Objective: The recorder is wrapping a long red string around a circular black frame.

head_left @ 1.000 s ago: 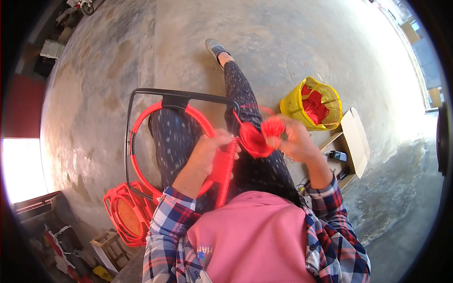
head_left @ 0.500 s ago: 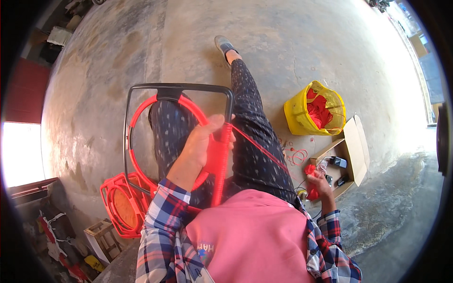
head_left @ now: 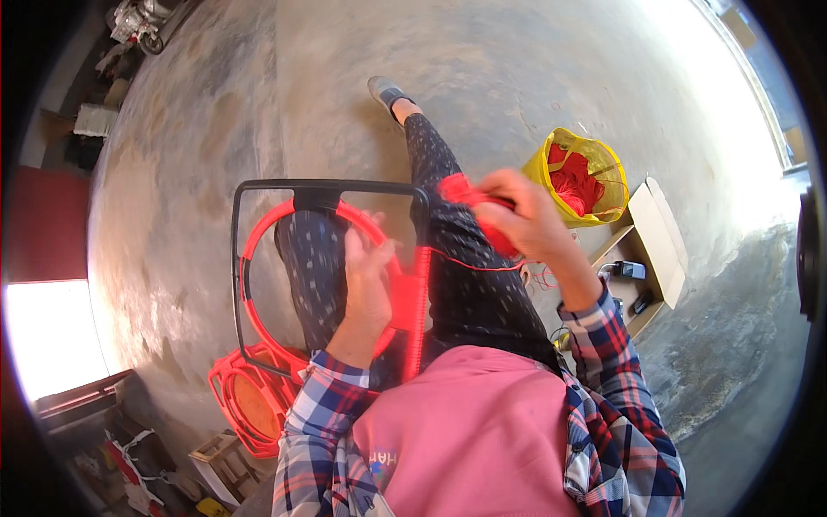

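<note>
A black-and-red plastic frame with a red ring (head_left: 258, 226) lies over my bent leg. Its red right side bears tight turns of red cord (head_left: 415, 323). My left hand (head_left: 369, 280) is at the ring, next to that red side, with its fingers loosely stretched and apart, some of them behind the ring. In my right hand (head_left: 521, 215), raised above my other leg, is a red bundle of cord (head_left: 493, 234); its far end looks smeared by motion. From the wound side a thin red strand runs slackly rightward, below the bundle.
A yellow bag (head_left: 543, 168) holding red material stands on the floor to the right. Close by is an open cardboard box (head_left: 659, 267) with small dark devices. More red plastic frames (head_left: 250, 401) and a wooden crate (head_left: 224, 461) lie at lower left.
My right hand has come up and inward with the cord bundle, from beside the box to above my leg. My left hand has loosened from the frame's red side. The strand has gone slack.
</note>
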Demonstrator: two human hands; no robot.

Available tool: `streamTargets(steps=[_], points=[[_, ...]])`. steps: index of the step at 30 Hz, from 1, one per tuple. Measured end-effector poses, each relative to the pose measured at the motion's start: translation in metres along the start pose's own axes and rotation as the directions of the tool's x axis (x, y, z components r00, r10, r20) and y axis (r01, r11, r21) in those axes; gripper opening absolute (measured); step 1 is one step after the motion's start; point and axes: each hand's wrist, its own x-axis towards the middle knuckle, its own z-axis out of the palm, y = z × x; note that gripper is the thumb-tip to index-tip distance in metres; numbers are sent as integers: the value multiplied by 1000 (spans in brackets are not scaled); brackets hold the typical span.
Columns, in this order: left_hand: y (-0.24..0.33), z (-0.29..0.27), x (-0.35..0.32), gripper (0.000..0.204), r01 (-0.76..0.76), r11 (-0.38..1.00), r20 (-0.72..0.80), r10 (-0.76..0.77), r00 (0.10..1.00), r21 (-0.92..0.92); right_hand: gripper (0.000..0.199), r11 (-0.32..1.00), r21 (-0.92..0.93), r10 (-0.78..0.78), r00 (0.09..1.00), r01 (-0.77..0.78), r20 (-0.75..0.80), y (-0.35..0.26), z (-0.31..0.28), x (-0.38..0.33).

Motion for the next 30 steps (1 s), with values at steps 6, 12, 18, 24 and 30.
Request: streamTargets(steps=[6, 12, 18, 24, 30], points=[[4, 10, 0, 73, -91, 995, 102, 96, 990, -51, 25, 735, -481, -350, 875, 478, 334, -2, 60, 46], [2, 3, -2, 61, 235, 938, 219, -181, 959, -256, 26, 921, -136, -384, 799, 364, -463, 5, 44, 22], [-8, -3, 7, 72, 376, 882, 305, -289, 908, -284, 30, 953, -213, -222, 975, 216, -3, 27, 57, -6], [-18, -7, 6, 38, 335, 913, 63, -330, 942, -233, 29, 945, -111, -321, 935, 307, -149, 36, 36, -13], [15, 8, 0, 23, 434, 900, 210, -434, 876, 53, 29, 512, 858, -65, 994, -46, 92, -19, -35, -95]])
